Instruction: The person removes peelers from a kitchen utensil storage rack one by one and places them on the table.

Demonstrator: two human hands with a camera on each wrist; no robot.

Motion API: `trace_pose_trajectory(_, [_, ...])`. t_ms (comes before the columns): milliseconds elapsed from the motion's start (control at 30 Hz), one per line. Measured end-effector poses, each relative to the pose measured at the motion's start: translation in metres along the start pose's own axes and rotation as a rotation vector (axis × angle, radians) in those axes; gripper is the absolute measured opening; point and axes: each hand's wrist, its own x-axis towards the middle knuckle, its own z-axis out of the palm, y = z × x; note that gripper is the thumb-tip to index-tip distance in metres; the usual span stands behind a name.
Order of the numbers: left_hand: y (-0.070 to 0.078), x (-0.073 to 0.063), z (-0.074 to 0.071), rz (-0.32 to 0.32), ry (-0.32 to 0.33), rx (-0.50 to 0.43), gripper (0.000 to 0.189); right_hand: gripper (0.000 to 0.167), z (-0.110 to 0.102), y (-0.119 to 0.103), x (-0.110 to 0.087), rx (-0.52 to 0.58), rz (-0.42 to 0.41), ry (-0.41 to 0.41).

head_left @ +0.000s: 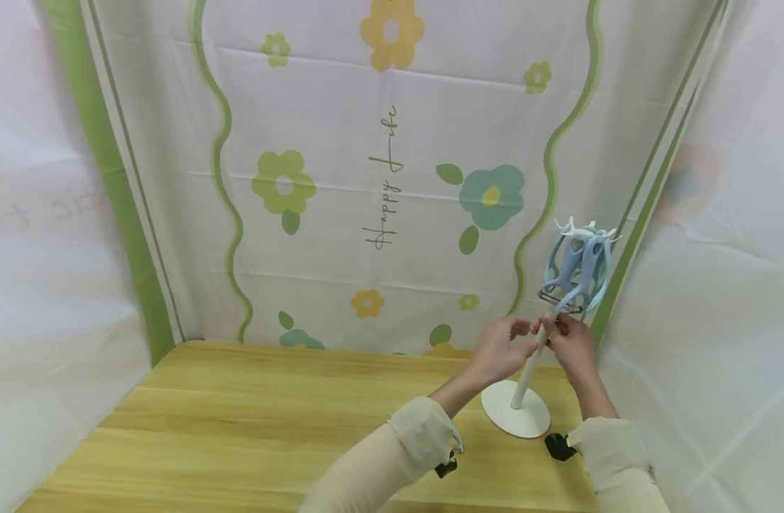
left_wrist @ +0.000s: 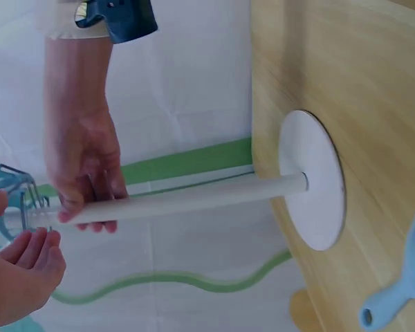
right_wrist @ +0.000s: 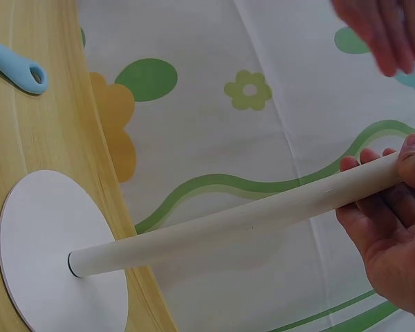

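A white stand has a round base (head_left: 501,413) on the wooden table, and its pole (head_left: 528,374) rises to a white hooked top (head_left: 584,231). Several light blue peelers (head_left: 581,263) hang from the hooks. My right hand (right_wrist: 391,242) grips the upper pole, thumb on one side and fingers round the other. On the other side, my left hand (head_left: 502,349) is held just below the peelers; its fingers (left_wrist: 34,252) are relaxed and hold nothing. The right wrist view shows it apart from the pole.
Another light blue peeler (left_wrist: 401,287) lies on the table (head_left: 238,420) to the left of the base, mostly hidden by my left sleeve in the head view. Printed white curtains (head_left: 392,142) stand behind and along both sides, the right one close to the stand.
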Motion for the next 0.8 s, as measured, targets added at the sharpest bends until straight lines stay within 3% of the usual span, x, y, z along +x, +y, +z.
trace_pose_trajectory(167, [0.020,0.011,0.002,0.068,0.042,0.041,0.037,0.042,-0.002,0.002,0.002,0.029,0.001,0.003])
trace_pose_trajectory(400, [0.052,0.033,0.003,0.154,0.073,0.075,0.040,0.022,-0.003,0.005,0.003,-0.083,-0.043,0.090])
trace_pose_trajectory(600, [0.062,0.051,0.005,0.159,0.100,0.125,0.039,0.021,0.000,0.001,0.002,-0.050,-0.076,0.108])
trace_pose_trajectory(800, [0.071,0.059,0.008,0.101,0.068,0.061,0.040,0.027,0.001,0.002,0.005,-0.079,-0.074,0.102])
